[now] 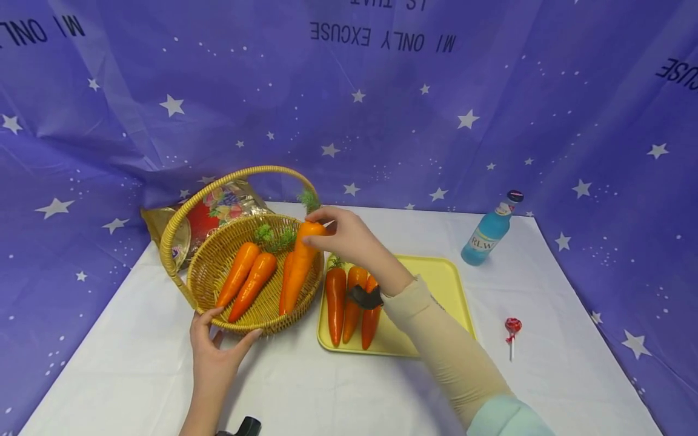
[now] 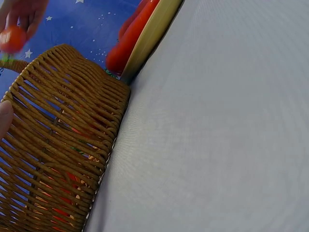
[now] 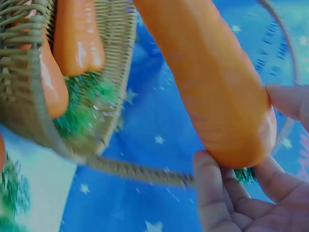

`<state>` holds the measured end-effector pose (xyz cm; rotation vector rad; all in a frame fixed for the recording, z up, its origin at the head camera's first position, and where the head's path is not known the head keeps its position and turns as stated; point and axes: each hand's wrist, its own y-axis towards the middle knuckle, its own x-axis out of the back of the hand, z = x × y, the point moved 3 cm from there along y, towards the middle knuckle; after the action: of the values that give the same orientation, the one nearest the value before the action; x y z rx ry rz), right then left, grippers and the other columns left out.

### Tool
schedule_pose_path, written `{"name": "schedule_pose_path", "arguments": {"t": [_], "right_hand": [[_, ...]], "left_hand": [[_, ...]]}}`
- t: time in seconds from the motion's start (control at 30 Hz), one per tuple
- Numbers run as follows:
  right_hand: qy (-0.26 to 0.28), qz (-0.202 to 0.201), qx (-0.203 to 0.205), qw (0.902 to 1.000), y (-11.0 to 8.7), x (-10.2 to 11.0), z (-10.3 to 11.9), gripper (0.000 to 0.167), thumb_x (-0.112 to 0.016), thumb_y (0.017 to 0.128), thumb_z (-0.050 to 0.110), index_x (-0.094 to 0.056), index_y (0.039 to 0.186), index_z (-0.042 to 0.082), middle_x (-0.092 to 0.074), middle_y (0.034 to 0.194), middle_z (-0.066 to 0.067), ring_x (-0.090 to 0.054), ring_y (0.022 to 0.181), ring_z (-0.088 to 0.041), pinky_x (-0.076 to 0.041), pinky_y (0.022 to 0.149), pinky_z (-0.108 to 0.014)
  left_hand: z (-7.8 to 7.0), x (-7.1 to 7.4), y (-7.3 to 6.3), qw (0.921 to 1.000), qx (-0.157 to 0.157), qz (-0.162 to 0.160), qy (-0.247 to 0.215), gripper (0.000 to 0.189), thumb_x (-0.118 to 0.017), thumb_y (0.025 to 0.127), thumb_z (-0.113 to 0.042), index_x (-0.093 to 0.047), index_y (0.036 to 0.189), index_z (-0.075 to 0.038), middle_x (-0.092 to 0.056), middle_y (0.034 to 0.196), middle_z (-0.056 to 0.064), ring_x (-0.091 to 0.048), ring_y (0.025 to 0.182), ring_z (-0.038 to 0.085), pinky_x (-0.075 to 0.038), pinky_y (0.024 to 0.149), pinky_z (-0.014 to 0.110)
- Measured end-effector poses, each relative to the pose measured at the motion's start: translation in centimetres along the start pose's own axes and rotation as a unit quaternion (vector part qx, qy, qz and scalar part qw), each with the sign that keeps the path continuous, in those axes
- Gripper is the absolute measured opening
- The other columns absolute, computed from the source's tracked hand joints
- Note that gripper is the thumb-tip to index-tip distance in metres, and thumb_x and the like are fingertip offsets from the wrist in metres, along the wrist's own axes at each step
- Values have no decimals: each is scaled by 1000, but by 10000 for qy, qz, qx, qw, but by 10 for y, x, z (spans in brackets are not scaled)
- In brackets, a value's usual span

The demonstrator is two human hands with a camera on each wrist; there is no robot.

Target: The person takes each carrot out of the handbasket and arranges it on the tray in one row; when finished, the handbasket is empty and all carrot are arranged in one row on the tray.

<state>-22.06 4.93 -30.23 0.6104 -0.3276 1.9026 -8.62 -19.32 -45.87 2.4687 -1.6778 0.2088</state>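
My right hand (image 1: pixel 340 233) pinches a large orange carrot (image 1: pixel 301 266) by its thick top end, above the right side of a wicker basket (image 1: pixel 218 242). In the right wrist view thumb and fingers press on that carrot (image 3: pixel 217 92) from opposite sides, its green top mostly hidden behind them. The basket holds three more carrots (image 1: pixel 238 274), one partly covered by the raised one. At the basket's front rim, my left hand (image 1: pixel 214 348) holds on with fingers and thumb spread along it. Three carrots (image 1: pixel 336 306) lie side by side on a yellow tray (image 1: pixel 436 278).
A tall handle (image 1: pixel 267 169) arches over the basket. Behind it leans a red and gold packet (image 1: pixel 209 212). A blue bottle (image 1: pixel 485 236) stands at the back right, with a red lollipop (image 1: pixel 512 327) nearer the front. A purple starry cloth (image 1: pixel 382 121) hangs behind the white table.
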Motion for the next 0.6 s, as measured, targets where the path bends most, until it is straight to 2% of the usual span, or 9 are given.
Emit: {"name": "schedule_pose_path", "arguments": {"t": [0.13, 0.33, 0.6], "right_hand": [[195, 5, 5, 9998, -24, 25, -13, 37, -75, 84, 25, -65, 119, 15, -62, 110, -1, -62, 92, -19, -56, 77, -32], [157, -134, -469, 9987, -54, 56, -52, 38, -75, 85, 28, -64, 120, 15, -62, 112, -4, -62, 94, -21, -55, 80, -37], [-93, -238, -1043, 9942, -77, 78, -108, 41, -74, 85, 29, -65, 120, 9, -62, 116, -11, -61, 96, -27, -53, 83, -40]], "left_hand": [[1, 0, 0, 10000, 31, 25, 16, 81, -86, 72, -10, -33, 134, -4, 1, 158, 7, -6, 144, 22, -28, 112, 51], [1, 2, 0, 10000, 57, -7, 81, 82, -86, 72, -11, -33, 134, -5, 1, 158, 6, -6, 144, 21, -29, 111, 51], [3, 0, 0, 10000, 0, 39, 31, 82, -86, 73, -10, -33, 136, -5, 1, 158, 7, -4, 145, 22, -28, 111, 52]]}}
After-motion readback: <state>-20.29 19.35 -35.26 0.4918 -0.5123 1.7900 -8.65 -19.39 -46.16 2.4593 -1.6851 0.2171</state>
